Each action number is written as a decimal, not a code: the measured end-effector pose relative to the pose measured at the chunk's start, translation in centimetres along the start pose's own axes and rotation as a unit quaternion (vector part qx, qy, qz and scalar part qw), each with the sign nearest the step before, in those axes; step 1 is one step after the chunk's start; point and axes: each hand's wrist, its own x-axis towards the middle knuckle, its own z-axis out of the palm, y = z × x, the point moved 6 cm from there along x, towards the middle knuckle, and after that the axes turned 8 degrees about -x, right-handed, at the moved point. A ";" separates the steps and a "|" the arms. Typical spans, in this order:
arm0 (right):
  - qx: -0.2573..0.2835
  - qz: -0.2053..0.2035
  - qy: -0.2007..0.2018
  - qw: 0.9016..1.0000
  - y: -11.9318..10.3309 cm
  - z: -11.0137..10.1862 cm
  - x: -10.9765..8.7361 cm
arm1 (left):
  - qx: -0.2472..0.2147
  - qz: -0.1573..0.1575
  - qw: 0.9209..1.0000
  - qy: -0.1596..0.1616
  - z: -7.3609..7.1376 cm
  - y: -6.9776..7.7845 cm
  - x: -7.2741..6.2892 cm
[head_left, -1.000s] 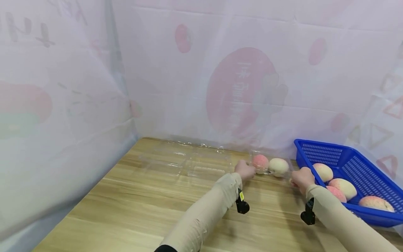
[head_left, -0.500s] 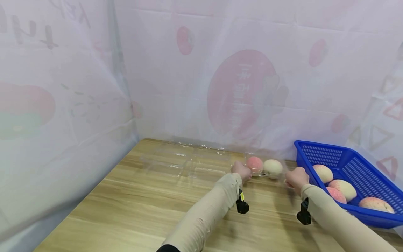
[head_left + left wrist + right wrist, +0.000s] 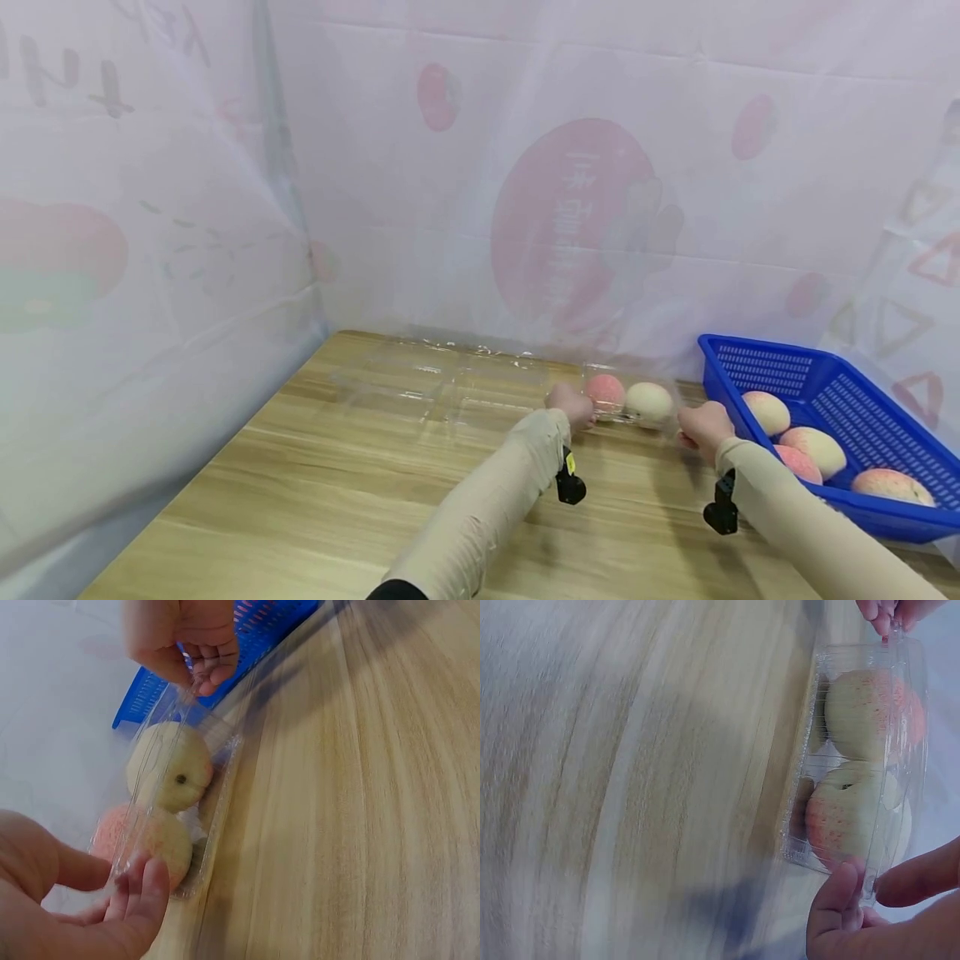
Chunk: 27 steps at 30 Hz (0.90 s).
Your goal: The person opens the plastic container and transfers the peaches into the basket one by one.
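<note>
A clear plastic clamshell box (image 3: 847, 654) holds two peaches side by side, its lid down over them. One peach (image 3: 605, 390) looks pink from the head view, the other peach (image 3: 648, 402) cream white. My left hand (image 3: 570, 406) pinches the rim at the box's left end, thumb on one side and fingers on the other. At the opposite end, my right hand (image 3: 707, 427) pinches the same rim between thumb and curled fingers. In the left wrist view the left hand (image 3: 97, 900) partly covers the nearer peach.
A blue perforated basket (image 3: 772, 346) with several peaches (image 3: 813, 450) stands right beside my right hand. Left of the box, more clear plastic containers (image 3: 491, 392) lie on the wooden table (image 3: 315, 492). A printed white curtain (image 3: 450, 208) hangs behind.
Both hands and the box of peaches have shifted a little to the left, mostly in the first half second. The hands keep their pinch on the rim; the basket stays put.
</note>
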 end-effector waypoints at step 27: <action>0.199 0.051 -0.080 0.975 -1.2 -0.6 -2.8 | -0.101 -0.076 0.971 -0.203 -1.5 0.9 0.5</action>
